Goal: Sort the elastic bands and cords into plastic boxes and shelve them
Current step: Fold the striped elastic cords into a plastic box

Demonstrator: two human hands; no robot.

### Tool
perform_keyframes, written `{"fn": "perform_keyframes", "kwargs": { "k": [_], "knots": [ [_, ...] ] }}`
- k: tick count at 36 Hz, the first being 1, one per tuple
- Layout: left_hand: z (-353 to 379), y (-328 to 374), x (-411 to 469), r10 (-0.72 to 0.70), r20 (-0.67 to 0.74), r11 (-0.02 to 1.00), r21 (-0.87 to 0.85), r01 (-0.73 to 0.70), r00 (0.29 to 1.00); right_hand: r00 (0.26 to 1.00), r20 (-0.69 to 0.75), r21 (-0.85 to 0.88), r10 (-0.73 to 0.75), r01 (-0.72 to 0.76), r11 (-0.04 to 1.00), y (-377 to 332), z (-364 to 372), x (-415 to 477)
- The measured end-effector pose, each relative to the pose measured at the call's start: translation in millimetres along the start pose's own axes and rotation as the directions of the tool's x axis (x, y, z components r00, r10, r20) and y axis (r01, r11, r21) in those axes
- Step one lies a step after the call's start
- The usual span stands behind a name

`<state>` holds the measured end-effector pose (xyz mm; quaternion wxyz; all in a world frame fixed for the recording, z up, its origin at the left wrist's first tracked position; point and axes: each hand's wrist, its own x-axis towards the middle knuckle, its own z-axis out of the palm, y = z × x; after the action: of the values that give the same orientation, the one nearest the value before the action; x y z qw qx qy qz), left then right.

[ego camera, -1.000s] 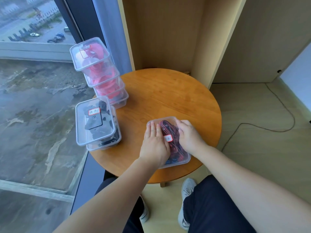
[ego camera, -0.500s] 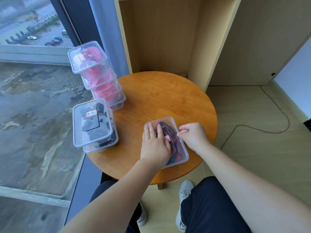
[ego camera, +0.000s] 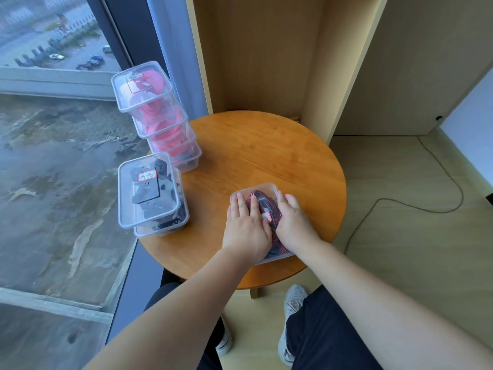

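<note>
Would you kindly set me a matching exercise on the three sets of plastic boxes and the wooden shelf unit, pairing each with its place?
Things:
1. pink-band boxes
2. black-item boxes
3. cord box
4. shelf unit

Places:
A. under the left hand and right hand, near the front edge of the table
B. standing behind the table
C. tallest stack, at the table's far left by the window
D. two-high stack, at the table's left edge, nearer the person

Pairs: 1-C, 2-D, 3-A, 4-B
</note>
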<state>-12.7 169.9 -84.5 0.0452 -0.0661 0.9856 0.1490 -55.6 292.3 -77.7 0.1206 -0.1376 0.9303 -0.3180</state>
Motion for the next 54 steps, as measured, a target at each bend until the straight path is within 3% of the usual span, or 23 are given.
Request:
{"fn": "perform_keyframes", "kwargs": {
  "k": [5, 13, 26, 33, 40, 43, 46, 54],
  "knots": [
    [-2, 0, -3, 0.016, -0.008, 1.000, 0.007, -0.015, 1.000, 0.986, 0.110, -0.169, -0.126, 0.144, 0.975, -2, -5, 12],
    [-1, -1, -3, 0.031, -0.040, 0.999, 0.013, -0.031, 0.999, 0.976, 0.130, -0.210, -0.172, 0.197, 0.958, 4, -9, 21],
    [3, -8, 3, 0.069, -0.066, 0.998, -0.011, -0.070, 0.995, 0.985, 0.115, -0.209, -0.128, 0.150, 0.966, 4, -5, 23],
    [-2, -13, -1, 0.081, -0.141, 0.972, -0.210, -0.109, 0.987, 0.985, 0.134, -0.156, -0.107, 0.128, 0.979, 4, -10, 21],
    [-7, -28, -9, 0.026, -0.151, 0.967, -0.246, -0.063, 0.988, 0.983, 0.152, -0.242, -0.108, 0.143, 0.960, 5, -20, 10],
    [-13, -35, -23, 0.046, -0.170, 0.960, -0.266, -0.090, 0.984, 0.967, 0.154, -0.269, -0.202, 0.237, 0.933, 1, -19, -2],
    [-22, -37, -37, 0.078, -0.199, 0.942, -0.305, -0.137, 0.977, 0.942, 0.250, -0.369, -0.226, 0.308, 0.877, -1, -14, -10],
    [-38, -43, -61, 0.094, -0.154, 0.943, -0.304, -0.138, 0.984, 0.952, 0.237, -0.415, -0.194, 0.280, 0.866, -19, -16, -18]
  ]
}}
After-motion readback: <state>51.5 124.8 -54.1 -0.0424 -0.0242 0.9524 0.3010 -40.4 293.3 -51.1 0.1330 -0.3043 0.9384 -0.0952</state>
